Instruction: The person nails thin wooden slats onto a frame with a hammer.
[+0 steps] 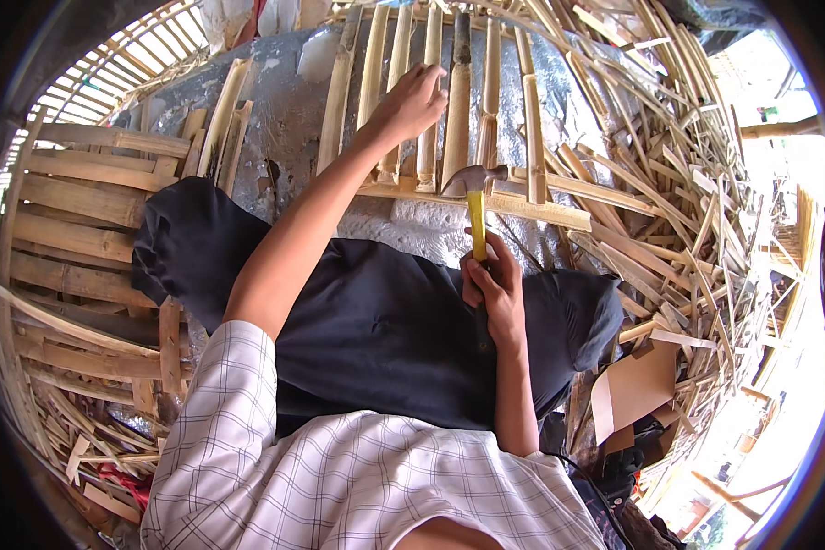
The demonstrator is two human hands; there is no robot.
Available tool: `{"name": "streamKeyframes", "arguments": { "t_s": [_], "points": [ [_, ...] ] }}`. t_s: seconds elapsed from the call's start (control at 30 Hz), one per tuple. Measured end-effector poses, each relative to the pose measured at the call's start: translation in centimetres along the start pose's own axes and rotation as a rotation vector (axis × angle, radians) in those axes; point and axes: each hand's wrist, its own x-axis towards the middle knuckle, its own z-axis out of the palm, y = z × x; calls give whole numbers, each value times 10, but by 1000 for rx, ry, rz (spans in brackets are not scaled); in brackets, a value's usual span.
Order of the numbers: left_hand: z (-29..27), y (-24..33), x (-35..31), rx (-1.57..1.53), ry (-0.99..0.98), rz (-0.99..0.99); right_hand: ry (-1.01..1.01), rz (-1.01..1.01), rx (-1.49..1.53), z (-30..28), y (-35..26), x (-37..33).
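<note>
My right hand (497, 286) is wrapped around the yellow handle of a claw hammer (478, 215). The metal head of the hammer is up, close over a bamboo crosspiece (541, 212) in front of my knees. Stretched forward, my left hand (414, 103) has its fingers curled in over the upright bamboo slats (458, 105). Whatever those fingers may pinch is too small or hidden to make out. Several slats lie side by side, their near ends on the crosspiece.
A finished-looking panel of wide bamboo strips (82, 225) is at my left. Heaps of split bamboo scraps (678, 202) crowd the right side. A torn cardboard piece (637, 390) lies near my right knee. Grey sheeting (284, 101) is spread under the slats.
</note>
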Motion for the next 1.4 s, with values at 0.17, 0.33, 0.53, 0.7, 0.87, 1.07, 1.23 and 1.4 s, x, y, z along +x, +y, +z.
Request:
{"name": "streamKeyframes", "arguments": {
  "t_s": [0.17,0.33,0.53,0.7,0.87,1.07,1.23,1.4],
  "points": [
    [-42,28,-35,-183,-153,49,65,-251,-325,-8,16,13],
    [-53,31,-85,-555,-240,24,97,-433,-663,0,13,29],
    [-56,41,-106,-706,-271,-51,62,-514,-904,6,-5,41],
    [-35,27,-96,-589,-157,113,-66,-381,-961,5,-32,39],
    [-32,36,-86,-605,-189,109,-185,-105,-956,10,-83,22],
    [-14,13,-74,-499,-66,82,-388,-80,-526,17,-149,27],
    [-17,-11,-71,-325,-18,80,-402,-274,-420,29,-154,36],
    [-16,-10,-70,-241,-84,-9,32,-682,-581,48,-123,71]
  ]
}}
